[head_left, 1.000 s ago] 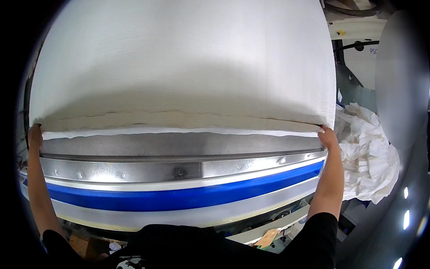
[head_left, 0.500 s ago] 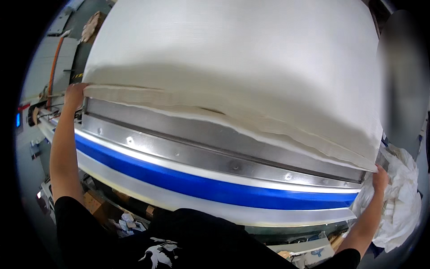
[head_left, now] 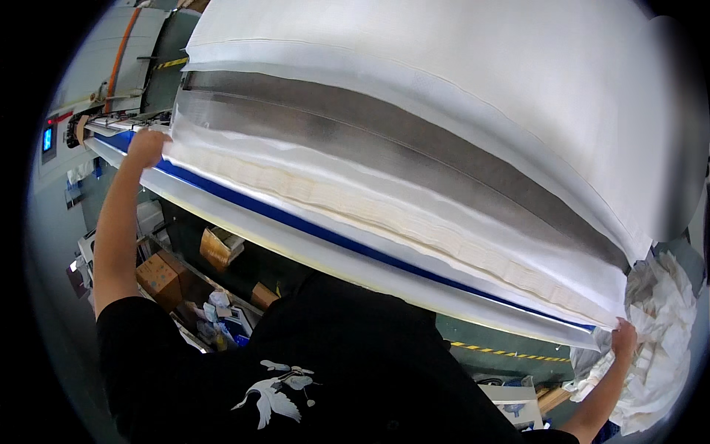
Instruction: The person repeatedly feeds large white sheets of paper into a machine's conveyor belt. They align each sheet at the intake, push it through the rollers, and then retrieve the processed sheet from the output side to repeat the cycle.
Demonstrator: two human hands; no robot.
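Note:
A long white cloth with a cream, ribbed hem (head_left: 384, 218) stretches between my hands over the front of a wide table. My left hand (head_left: 150, 148) is closed on its left corner; my right hand (head_left: 625, 337) pinches the right corner. Part of the cloth looks sheer, with a grey metal surface (head_left: 355, 118) showing behind it. Farther back, a large white sheet (head_left: 458, 52) covers the table, its near edge curving across. Below the hem runs a blue band (head_left: 259, 198), partly covered by the cloth, along a pale front edge (head_left: 296, 251).
Crumpled white cloth (head_left: 658, 348) is heaped beside the table at right. Below the front edge at left are a cardboard box (head_left: 159, 280) and assorted items. A machine with a small lit screen (head_left: 48, 138) and an orange pipe (head_left: 120, 52) stand at left.
Both hands have brought the cloth's edge toward me, over the metal strip and part of the blue band. A gap showing grey metal now separates it from the large sheet. The view has shifted.

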